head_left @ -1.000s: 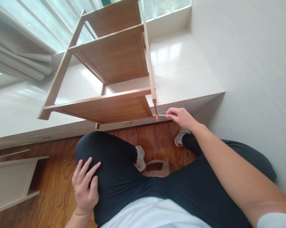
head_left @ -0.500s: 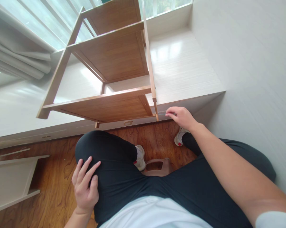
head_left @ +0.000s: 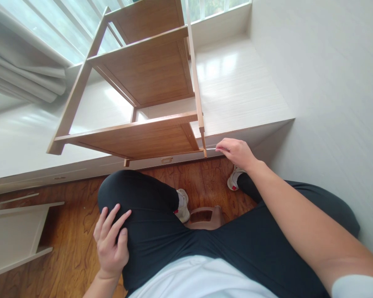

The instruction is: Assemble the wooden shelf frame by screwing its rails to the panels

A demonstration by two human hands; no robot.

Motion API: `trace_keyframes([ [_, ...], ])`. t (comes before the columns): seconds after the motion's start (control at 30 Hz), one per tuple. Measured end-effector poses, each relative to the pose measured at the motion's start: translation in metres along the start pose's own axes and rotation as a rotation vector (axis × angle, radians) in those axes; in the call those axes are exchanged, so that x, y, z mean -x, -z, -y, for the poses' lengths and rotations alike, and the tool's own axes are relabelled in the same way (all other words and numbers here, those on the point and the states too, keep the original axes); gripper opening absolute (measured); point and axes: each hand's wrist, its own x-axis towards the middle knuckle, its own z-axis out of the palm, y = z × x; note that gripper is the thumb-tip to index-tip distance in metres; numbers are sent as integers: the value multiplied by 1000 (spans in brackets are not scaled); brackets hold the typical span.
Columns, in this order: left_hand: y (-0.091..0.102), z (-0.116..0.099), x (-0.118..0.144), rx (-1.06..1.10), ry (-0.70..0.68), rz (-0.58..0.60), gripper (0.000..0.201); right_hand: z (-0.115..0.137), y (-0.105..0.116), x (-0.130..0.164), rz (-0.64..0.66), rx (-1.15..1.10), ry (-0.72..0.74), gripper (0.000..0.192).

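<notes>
Unmoved, right hand (head_left: 236,152) pinches thin tool (head_left: 211,148) at wooden shelf (head_left: 149,78) — shelves bare.

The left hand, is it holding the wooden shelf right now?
No, the left hand rests open on the person's dark trouser leg, well apart from the wooden shelf.

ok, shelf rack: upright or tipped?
Tipped. The rack lies on the white ledge, shelves on edge; right hand holds a thin tool at its leg.

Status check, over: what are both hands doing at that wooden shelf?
Right hand pinches a thin metal tool, tip at the wooden shelf leg. Left hand open, resting on thigh. Nothing between.
</notes>
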Motion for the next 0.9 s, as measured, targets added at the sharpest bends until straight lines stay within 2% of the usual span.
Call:
trace_keyframes([
  [0.43, -2, 0, -2, -2, -15, -15, 48, 2, -7, 0, -92, 178, 69, 26],
  [0.9, -2, -3, -3, 11, -20, -25, 52, 4, -7, 0, -103, 156, 68, 26],
])
